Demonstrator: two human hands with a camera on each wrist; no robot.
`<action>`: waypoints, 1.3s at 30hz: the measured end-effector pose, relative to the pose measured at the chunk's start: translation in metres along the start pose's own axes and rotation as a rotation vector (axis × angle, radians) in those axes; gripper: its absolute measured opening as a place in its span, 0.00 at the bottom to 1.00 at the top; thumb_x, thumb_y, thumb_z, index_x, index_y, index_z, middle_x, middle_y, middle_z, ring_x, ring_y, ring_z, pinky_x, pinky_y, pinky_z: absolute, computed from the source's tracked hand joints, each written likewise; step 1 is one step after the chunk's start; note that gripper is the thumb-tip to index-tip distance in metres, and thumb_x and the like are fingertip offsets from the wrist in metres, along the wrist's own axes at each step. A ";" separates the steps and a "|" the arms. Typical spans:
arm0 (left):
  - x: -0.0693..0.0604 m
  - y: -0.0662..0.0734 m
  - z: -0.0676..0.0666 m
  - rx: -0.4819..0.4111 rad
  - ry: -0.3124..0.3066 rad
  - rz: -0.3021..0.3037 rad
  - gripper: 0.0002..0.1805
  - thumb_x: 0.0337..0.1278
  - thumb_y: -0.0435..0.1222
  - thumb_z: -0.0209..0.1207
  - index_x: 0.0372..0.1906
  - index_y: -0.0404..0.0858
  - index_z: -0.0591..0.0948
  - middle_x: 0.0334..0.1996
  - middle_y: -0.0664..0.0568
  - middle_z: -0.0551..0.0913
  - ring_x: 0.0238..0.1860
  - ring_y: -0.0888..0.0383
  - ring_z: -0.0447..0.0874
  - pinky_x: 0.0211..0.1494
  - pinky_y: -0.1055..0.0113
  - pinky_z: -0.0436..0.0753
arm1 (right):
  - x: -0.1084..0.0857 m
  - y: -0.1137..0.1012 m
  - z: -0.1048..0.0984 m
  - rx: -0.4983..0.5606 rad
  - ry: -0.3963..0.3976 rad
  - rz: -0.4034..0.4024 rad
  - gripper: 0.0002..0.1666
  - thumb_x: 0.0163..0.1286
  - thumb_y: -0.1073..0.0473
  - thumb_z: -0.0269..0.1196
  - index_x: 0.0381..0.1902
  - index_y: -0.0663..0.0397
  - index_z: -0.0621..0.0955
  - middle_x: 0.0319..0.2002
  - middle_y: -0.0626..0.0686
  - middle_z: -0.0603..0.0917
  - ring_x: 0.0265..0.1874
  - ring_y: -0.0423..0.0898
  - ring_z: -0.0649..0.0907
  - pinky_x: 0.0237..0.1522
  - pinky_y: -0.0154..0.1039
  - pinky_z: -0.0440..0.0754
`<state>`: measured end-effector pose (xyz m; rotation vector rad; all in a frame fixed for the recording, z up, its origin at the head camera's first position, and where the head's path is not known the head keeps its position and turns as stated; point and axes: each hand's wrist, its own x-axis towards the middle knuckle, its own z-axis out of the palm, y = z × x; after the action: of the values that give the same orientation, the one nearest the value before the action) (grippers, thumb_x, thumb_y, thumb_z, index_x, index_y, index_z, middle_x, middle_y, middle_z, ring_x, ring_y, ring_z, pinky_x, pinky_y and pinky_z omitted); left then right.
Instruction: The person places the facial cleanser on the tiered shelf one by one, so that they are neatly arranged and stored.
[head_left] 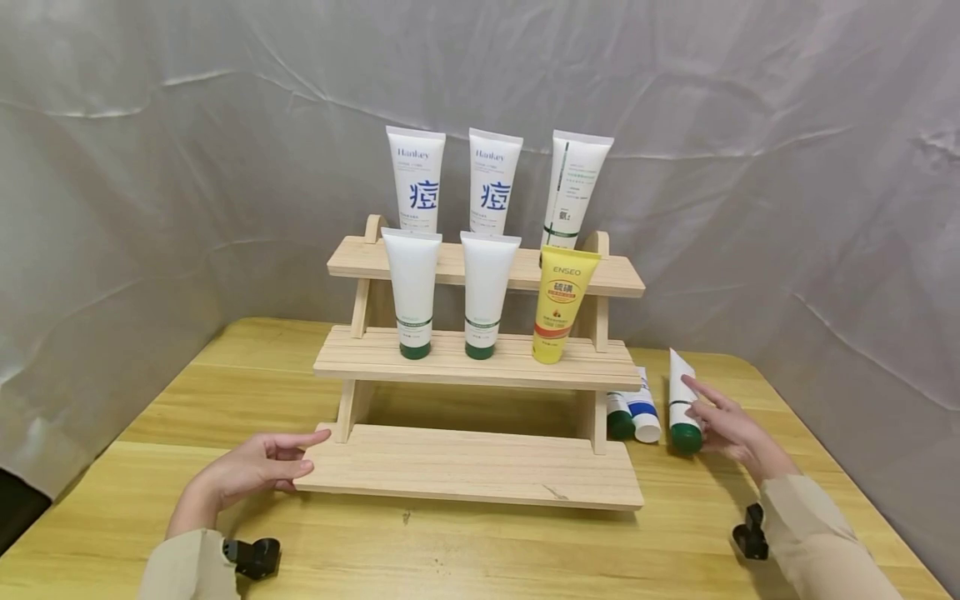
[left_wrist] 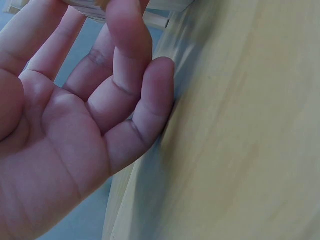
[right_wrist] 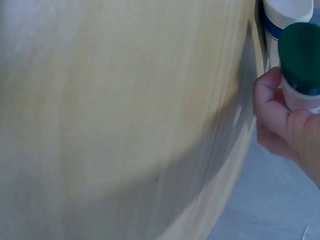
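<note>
At the left end of a three-step wooden display stand [head_left: 480,467], my left hand [head_left: 251,471] pinches the corner of the lowest board between thumb and fingers. Its curled fingers [left_wrist: 127,65] show close in the left wrist view, the little finger near the tabletop. Right of the stand, my right hand [head_left: 731,429] grips a white tube with a green cap [head_left: 681,400], tilted cap-down. In the right wrist view that green cap [right_wrist: 302,57] points toward the camera. Just behind it lies a white tube with a blue band [head_left: 642,408], beside a green-capped tube [head_left: 619,417] partly hidden by the stand.
The middle step carries two white green-capped tubes [head_left: 414,292] and a yellow tube [head_left: 566,304]. On the top step stand two Hankey tubes [head_left: 416,179] and a white tube with a green stripe [head_left: 576,187]. Grey cloth [head_left: 480,75] hangs behind the wooden table [head_left: 450,558].
</note>
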<state>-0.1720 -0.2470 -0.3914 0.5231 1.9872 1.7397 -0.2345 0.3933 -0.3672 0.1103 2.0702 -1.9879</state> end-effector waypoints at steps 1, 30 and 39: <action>0.000 0.000 0.000 0.000 0.001 0.001 0.20 0.58 0.32 0.54 0.52 0.58 0.76 0.43 0.53 0.76 0.32 0.63 0.73 0.32 0.69 0.77 | 0.000 0.000 0.000 0.005 -0.005 -0.015 0.36 0.63 0.69 0.47 0.57 0.19 0.67 0.40 0.57 0.65 0.26 0.39 0.71 0.32 0.38 0.75; 0.000 -0.002 -0.001 -0.019 -0.012 0.016 0.21 0.58 0.31 0.54 0.50 0.61 0.76 0.44 0.55 0.74 0.30 0.64 0.71 0.33 0.70 0.77 | -0.041 -0.020 0.045 0.090 0.074 -0.363 0.40 0.63 0.74 0.53 0.68 0.37 0.57 0.48 0.52 0.61 0.38 0.38 0.73 0.32 0.28 0.76; 0.001 -0.003 -0.001 -0.023 -0.015 0.017 0.22 0.58 0.30 0.53 0.49 0.62 0.77 0.40 0.51 0.76 0.31 0.64 0.72 0.32 0.70 0.77 | -0.052 -0.020 0.063 0.167 0.016 -0.563 0.39 0.61 0.81 0.46 0.66 0.45 0.61 0.46 0.52 0.67 0.39 0.41 0.75 0.32 0.32 0.78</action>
<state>-0.1736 -0.2475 -0.3944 0.5452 1.9552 1.7613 -0.1808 0.3366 -0.3365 -0.4788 2.1026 -2.4752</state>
